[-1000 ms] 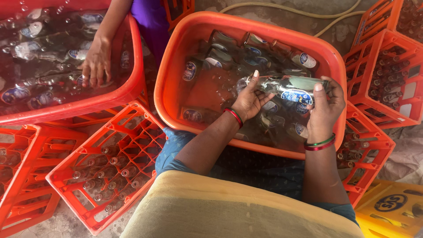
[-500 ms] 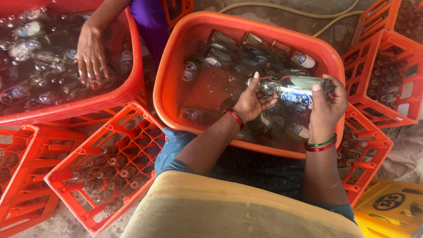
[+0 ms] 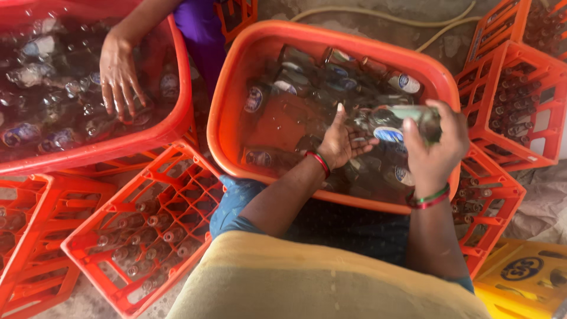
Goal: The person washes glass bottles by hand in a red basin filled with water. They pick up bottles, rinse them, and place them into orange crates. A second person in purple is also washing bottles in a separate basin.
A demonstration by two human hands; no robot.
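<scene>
An orange tub (image 3: 236, 100) of water in front of me holds several labelled glass bottles. My right hand (image 3: 434, 147) is closed around one clear glass bottle (image 3: 396, 121), held level above the water. My left hand (image 3: 342, 140) rests at the bottle's neck end, palm up and fingers spread, touching it. Both wrists wear red and green bangles.
Another person's hand (image 3: 118, 77) reaches into a second red tub (image 3: 171, 127) of bottles at the left. Orange crates with bottles stand at lower left (image 3: 142, 236) and right (image 3: 520, 94). A yellow crate (image 3: 525, 277) sits at lower right. A hose (image 3: 378, 15) lies behind.
My left hand's fingers have loosened from the bottle's neck and now lie open beside it. The other person's hand has shifted right inside the left tub.
</scene>
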